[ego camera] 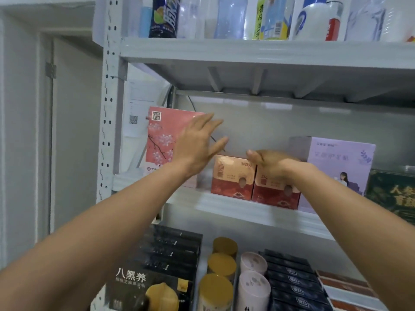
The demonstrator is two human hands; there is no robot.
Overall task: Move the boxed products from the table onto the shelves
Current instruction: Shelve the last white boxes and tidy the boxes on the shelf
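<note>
Two small red boxes stand side by side on the middle shelf: the left red box and the right red box. My right hand lies on top of the right red box with its fingers curled over the top edge. My left hand hovers open with fingers spread, in front of a tall pink flowered box at the shelf's left end; whether it touches the box I cannot tell. The table is out of sight.
A lilac box and a dark green box stand right of the red boxes. Bottles fill the top shelf. Below are black boxes, gold-lidded jars, pale tubes and dark blue boxes. A door frame is at left.
</note>
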